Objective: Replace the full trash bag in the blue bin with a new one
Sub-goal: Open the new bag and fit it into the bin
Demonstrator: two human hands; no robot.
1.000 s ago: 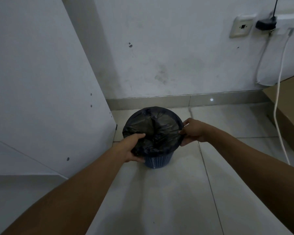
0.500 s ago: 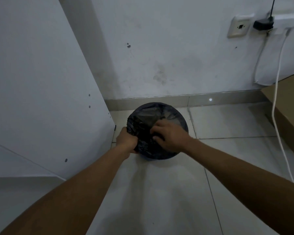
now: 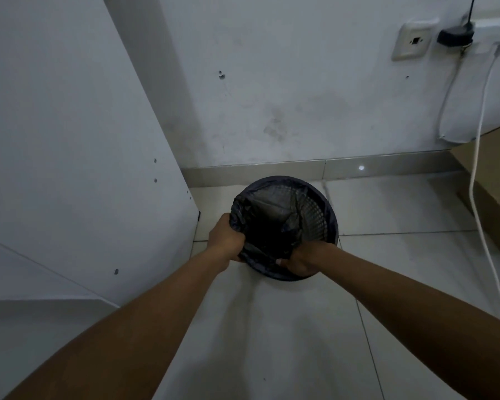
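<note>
A round blue bin [image 3: 322, 215] with perforated walls stands on the tiled floor near the wall. A black trash bag [image 3: 267, 223] lies inside it, pulled off the far and right rim so the mesh wall shows there. My left hand [image 3: 225, 241] grips the bunched bag edge at the bin's left rim. My right hand [image 3: 302, 259] grips the bag's edge at the near rim. Whatever the bag holds is too dark to make out.
A white cabinet panel [image 3: 70, 168] stands close on the left. A cardboard box [image 3: 494, 183] sits at the right with a white cable [image 3: 479, 168] hanging over it from wall sockets [image 3: 413, 41]. The wall and skirting run just behind the bin.
The bag covered the whole bin top a second ago; now its edge is gathered inward off the far rim. My right hand moved from the right rim across to the near rim.
</note>
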